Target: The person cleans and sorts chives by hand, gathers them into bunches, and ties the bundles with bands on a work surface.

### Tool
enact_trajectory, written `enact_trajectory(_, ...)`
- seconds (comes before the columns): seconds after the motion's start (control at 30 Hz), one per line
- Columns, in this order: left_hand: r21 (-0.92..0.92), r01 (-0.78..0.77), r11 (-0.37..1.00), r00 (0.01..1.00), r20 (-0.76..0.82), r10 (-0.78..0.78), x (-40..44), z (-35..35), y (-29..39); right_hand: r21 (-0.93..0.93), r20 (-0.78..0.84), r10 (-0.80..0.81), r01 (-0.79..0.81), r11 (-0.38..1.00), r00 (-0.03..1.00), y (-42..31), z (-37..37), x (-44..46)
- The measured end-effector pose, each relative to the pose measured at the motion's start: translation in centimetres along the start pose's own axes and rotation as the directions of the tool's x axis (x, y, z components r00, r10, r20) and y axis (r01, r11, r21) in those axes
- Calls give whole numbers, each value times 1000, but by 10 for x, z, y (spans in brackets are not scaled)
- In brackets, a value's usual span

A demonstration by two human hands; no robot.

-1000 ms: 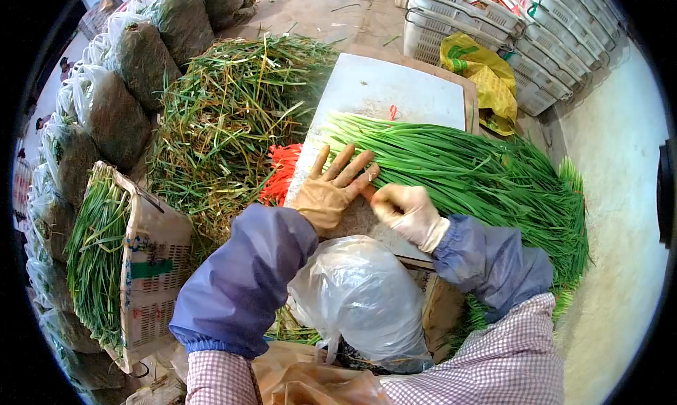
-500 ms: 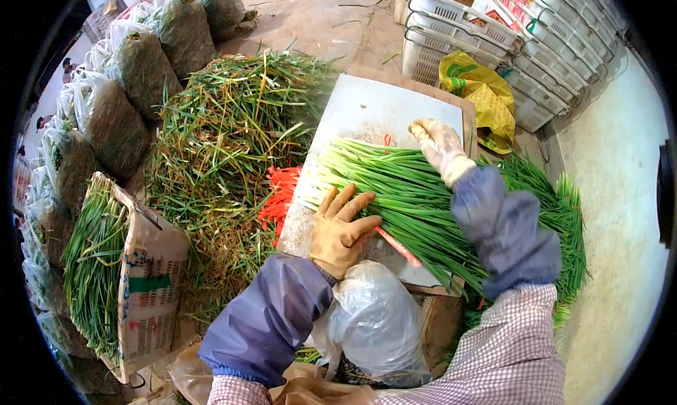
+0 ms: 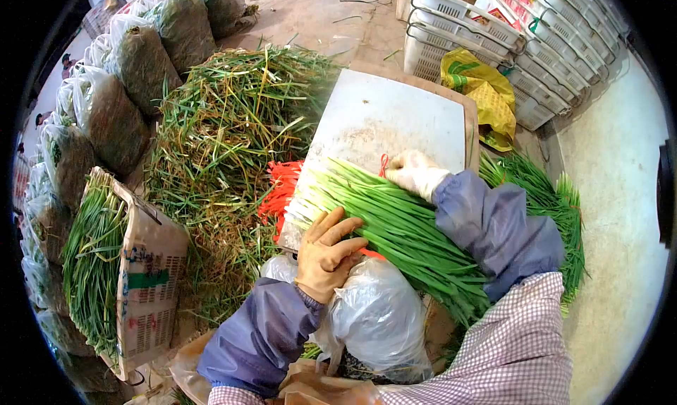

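Observation:
A bundle of green stalks point(image 3: 395, 221) lies slantwise across the white board point(image 3: 395, 116), pale ends to the left. My left hand point(image 3: 326, 253), in a tan glove, rests against its near edge with the fingers apart. A bit of red tie shows beside that hand's thumb. On the far side of the bundle is my right hand point(image 3: 417, 173), in a pale glove, its fingers drawn together at a looped red tie point(image 3: 383, 165). Whether the fingertips grip the tie is too small to tell. Red strips point(image 3: 282, 193) lie at the board's left edge.
A heap of loose leaves point(image 3: 226, 137) and a crate of greens point(image 3: 151, 285) stand on the left, with filled bags point(image 3: 116, 119) behind. Stacked white crates point(image 3: 465, 24) and a yellow bag point(image 3: 486, 101) are at the back right. A clear plastic bag point(image 3: 377, 317) sits nearest me.
The bundle has shifted toward me on the board. My right hand first went out over the stalks, then came back to their far edge by the red tie. My left hand has moved slightly nearer me.

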State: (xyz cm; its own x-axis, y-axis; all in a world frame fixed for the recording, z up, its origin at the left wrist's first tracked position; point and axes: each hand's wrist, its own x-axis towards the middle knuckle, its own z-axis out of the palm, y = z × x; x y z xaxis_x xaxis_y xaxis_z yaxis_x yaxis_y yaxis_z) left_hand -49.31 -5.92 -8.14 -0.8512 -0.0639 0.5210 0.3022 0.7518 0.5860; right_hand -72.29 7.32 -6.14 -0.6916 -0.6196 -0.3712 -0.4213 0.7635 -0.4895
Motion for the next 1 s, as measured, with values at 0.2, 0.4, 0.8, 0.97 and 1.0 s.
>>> enact_trajectory(0.2,182,-31,983,999,-36,39,-4,-24,20,-57,-100,151,-157,986,983,-18,8,20)
enact_trajectory(0.4,-293,314,903,946,10,-325,-9,-23,27,5,-213,63,-63,998,975,-1,21,15)
enact_trajectory(0.8,104,4,995,1000,-14,-2,69,-18,29,878,-207,-56,211,430,977,13,42,-25)
enact_trajectory(0.97,144,264,954,937,197,-289,81,11,2,891,-152,-45,156,426,987,22,44,-19)
enact_trajectory(1.0,165,281,945,930,195,-311,83,15,2,910,-148,-45,154,384,988,19,43,-21)
